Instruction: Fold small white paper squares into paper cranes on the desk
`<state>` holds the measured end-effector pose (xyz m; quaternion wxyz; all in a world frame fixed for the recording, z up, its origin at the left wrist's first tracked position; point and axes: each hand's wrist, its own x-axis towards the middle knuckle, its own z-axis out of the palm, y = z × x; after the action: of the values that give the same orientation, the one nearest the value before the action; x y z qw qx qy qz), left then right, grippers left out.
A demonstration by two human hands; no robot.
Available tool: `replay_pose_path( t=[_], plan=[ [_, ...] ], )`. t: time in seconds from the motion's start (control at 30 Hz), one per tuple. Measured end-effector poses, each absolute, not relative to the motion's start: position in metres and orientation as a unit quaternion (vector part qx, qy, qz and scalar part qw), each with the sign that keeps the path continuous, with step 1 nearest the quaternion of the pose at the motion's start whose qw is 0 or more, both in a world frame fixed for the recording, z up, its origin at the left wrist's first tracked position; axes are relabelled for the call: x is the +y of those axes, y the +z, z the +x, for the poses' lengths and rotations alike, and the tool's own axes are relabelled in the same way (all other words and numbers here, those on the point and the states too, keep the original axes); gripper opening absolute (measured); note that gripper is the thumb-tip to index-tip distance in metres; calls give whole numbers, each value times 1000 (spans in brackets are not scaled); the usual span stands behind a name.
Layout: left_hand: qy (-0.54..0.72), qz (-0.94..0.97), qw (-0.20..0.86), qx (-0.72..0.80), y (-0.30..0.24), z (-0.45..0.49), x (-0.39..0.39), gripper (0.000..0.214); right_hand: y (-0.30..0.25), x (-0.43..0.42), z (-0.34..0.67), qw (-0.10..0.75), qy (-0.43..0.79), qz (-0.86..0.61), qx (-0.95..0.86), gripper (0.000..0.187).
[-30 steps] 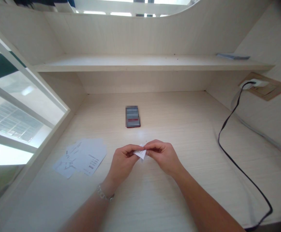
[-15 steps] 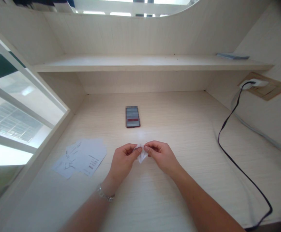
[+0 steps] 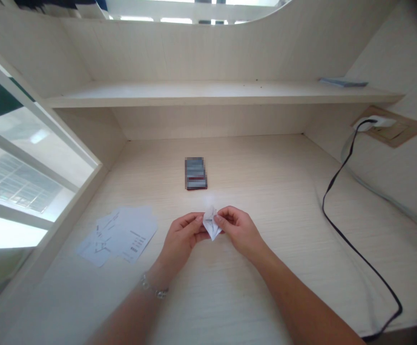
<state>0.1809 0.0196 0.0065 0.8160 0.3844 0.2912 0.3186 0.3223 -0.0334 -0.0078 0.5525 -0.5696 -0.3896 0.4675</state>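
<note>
Here, the left hand (image 3: 183, 235) and right hand (image 3: 239, 230) pinch opposite sides of a small folded white paper piece (image 3: 211, 224), held between them just above the pale wooden surface (image 3: 265, 201), its long axis upright, point downward.

Both forearms are bare from the bottom edge, at about 6 o'clock, up to the left hand (image 3: 181, 237) and right hand (image 3: 240, 230). The left wrist wears a thin silvery bracelet (image 3: 151, 287), possibly a chain of small links; it is too small to be sure.
</note>
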Motion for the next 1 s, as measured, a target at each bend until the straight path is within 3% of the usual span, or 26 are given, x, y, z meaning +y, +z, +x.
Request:
replay_pose_path(
  t=[1.0],
  plan=[
    [299, 408, 811, 294, 1, 181, 18, 16, -1, -37, 321, 489, 370, -634, -472, 14]
  ],
)
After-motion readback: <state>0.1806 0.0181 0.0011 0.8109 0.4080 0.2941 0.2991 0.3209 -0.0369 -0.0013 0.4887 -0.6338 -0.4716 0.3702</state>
